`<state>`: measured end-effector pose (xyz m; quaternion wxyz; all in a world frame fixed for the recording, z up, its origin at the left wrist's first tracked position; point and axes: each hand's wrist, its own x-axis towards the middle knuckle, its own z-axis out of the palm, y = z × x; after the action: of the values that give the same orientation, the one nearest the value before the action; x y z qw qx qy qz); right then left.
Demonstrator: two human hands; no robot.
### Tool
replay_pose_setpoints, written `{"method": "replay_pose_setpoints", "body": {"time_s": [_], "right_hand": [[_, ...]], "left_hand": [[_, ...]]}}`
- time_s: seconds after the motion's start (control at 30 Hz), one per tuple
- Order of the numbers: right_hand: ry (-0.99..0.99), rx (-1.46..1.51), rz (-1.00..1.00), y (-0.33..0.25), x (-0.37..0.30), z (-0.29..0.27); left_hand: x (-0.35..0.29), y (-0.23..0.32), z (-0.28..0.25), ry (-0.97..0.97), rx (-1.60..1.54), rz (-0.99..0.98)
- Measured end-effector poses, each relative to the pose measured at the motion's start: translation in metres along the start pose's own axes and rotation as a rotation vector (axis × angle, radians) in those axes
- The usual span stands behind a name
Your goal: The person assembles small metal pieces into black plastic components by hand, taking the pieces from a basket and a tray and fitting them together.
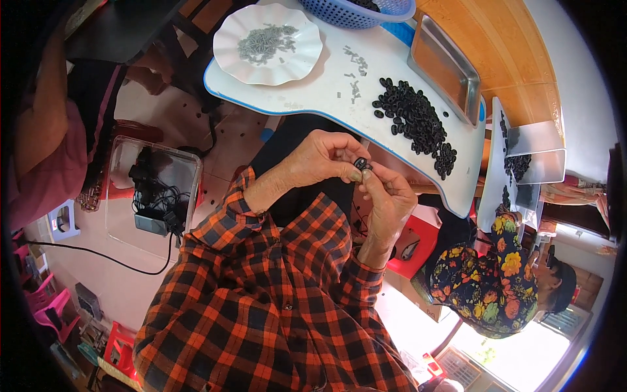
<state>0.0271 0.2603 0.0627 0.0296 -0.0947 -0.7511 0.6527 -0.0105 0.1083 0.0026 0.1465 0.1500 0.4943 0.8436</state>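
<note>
Between the fingertips of both hands is a small black oval part [360, 163], held in front of my chest, off the near edge of the table. My left hand [324, 157] pinches it from the left, thumb and fingers together. From the right, the thumb and fingers of my right hand [385, 196] close on the same part. Beyond the hands a pile of similar black oval parts [415, 114] lies on the white table [326, 81]. A white scalloped plate [228, 65] at the table's far left holds many small grey pieces [264, 44].
More grey pieces lie loose mid-table. A blue perforated basket [359, 14] and a metal tray [447, 65] stand at the back. On the left floor sits a clear bin [117, 196] with black cables. One person [486, 281] sits at right, another [39, 157] at left.
</note>
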Motion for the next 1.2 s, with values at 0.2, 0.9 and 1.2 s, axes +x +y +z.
{"method": "replay_pose_setpoints", "body": {"time_s": [0.2, 0.9, 1.2], "right_hand": [[-0.010, 0.086, 0.040, -0.001, 0.000, 0.000], [-0.168, 0.327, 0.125, 0.013, 0.012, -0.008], [-0.108, 0.318, 0.175, 0.012, 0.013, -0.006]], "left_hand": [[0.000, 0.002, -0.001, -0.007, 0.027, -0.016], [0.000, 0.002, -0.004, 0.004, 0.038, -0.013], [0.001, 0.003, -0.002, 0.017, 0.051, 0.043]]}}
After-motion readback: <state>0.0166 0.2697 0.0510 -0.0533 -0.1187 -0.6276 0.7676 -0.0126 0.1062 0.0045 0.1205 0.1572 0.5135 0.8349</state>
